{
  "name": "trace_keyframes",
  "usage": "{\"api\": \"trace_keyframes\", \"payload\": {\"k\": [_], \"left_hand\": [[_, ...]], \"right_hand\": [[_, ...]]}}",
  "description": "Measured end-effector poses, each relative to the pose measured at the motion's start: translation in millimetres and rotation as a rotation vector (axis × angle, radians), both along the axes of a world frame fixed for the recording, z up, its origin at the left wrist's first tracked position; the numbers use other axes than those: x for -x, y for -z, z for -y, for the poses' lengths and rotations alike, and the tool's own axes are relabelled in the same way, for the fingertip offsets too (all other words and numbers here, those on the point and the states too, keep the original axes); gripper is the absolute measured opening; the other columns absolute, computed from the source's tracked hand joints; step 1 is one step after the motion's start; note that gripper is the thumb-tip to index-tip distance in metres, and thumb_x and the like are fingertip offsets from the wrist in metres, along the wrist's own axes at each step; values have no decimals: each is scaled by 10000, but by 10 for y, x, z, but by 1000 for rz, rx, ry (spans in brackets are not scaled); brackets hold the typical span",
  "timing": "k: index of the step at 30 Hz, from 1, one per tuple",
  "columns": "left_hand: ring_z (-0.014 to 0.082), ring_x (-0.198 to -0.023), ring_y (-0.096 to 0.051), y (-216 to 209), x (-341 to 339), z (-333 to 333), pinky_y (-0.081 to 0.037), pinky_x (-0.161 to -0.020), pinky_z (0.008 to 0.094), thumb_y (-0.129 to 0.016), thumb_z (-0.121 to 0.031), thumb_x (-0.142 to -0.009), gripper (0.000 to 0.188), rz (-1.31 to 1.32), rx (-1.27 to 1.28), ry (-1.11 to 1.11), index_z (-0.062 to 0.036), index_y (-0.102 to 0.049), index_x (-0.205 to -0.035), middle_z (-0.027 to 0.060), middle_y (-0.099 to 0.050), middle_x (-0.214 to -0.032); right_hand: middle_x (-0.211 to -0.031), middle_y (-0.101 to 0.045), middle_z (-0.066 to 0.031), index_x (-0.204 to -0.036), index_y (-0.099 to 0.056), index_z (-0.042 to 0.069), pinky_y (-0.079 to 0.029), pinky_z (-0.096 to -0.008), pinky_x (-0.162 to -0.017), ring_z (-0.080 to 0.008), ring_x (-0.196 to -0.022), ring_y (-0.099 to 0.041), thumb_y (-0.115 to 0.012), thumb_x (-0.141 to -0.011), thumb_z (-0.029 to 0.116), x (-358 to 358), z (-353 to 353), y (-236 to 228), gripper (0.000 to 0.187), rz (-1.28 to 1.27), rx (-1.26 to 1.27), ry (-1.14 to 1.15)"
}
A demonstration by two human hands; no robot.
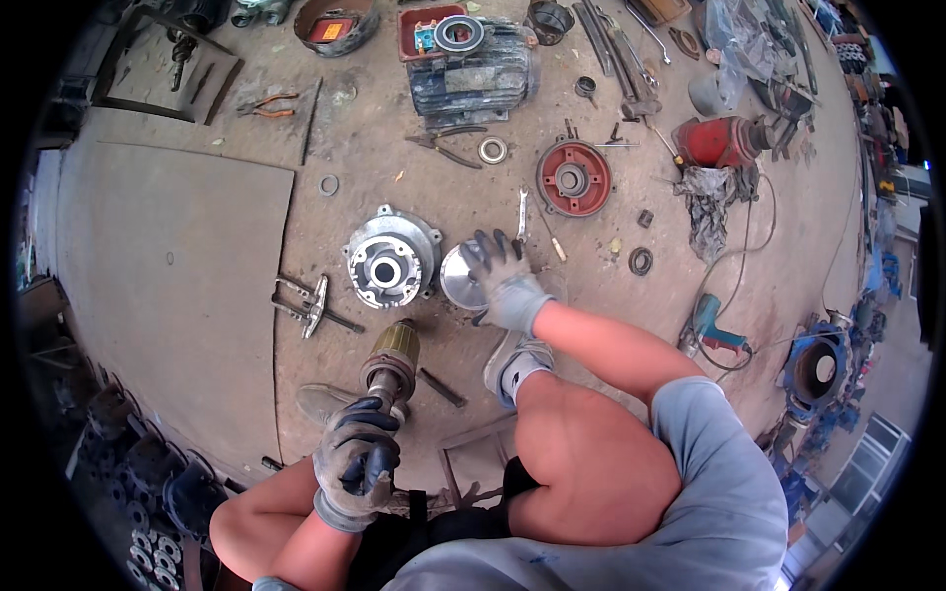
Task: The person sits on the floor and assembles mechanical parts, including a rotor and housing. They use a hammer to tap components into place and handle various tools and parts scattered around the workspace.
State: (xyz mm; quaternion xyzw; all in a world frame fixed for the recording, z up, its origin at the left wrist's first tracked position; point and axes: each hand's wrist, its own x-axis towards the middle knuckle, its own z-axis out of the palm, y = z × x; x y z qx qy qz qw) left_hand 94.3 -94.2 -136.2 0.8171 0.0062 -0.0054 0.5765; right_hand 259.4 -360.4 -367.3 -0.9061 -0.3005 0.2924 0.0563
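In the head view, the left hand (360, 463), in a grey glove with dark fingers, has its grip closed around the shaft of a rotor (397, 343), which stands near the lower middle, with its wide end pointing away from the person. The right hand (505, 286), gloved in the same way, has its grip spread, and the fingers lie over the right side of a silver disc (461, 276) on the floor (374, 163). Just to the left of this disc there is a silver flanged housing (402, 219), with a round opening in its middle. Further left lies a metal puller (315, 307), and a short dark bar (441, 387) lies beside the rotor. Beyond the hands are a spanner (522, 215), a screwdriver (558, 248), a red round cover (596, 184) and a dark motor body (468, 89). A green power tool (722, 340) lies to the right, well apart from both hands.
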Motion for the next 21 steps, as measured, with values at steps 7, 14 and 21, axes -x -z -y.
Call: {"api": "trace_keyframes", "payload": {"k": [7, 14, 21], "left_hand": [[338, -956, -765, 61, 265, -44, -567, -1029, 567, -686, -124, -897, 96, 34, -17, -20, -93, -678, -806, 77, -725, -822], [358, -1008, -764, 28, 532, -64, -566, -1008, 551, -752, -86, -748, 119, 43, -66, 67, -104, -690, -848, 101, -757, -933], [377, -1032, -741, 63, 688, 22, -568, -1000, 520, -778, -44, -718, 166, 125, -193, 102, -85, -685, -850, 132, -759, -993]], "right_hand": [[-1775, -225, -216, -1756, -214, 154, -247, -724, -1245, -520, -1594, -254, -887, -785, 458, 181, -366, 550, 1220, 199, 151, -78], [-1685, -340, -229, -1740, -240, 121, -402, -660, -1153, -487, -1481, -398, -933, -726, 441, -411, -354, -41, 1270, 132, 118, -17], [-1689, -343, -232, -1731, -274, 132, -407, -627, -1187, -461, -1531, -371, -925, -733, 558, -965, -346, 62, 1265, 216, 88, -75]]}}
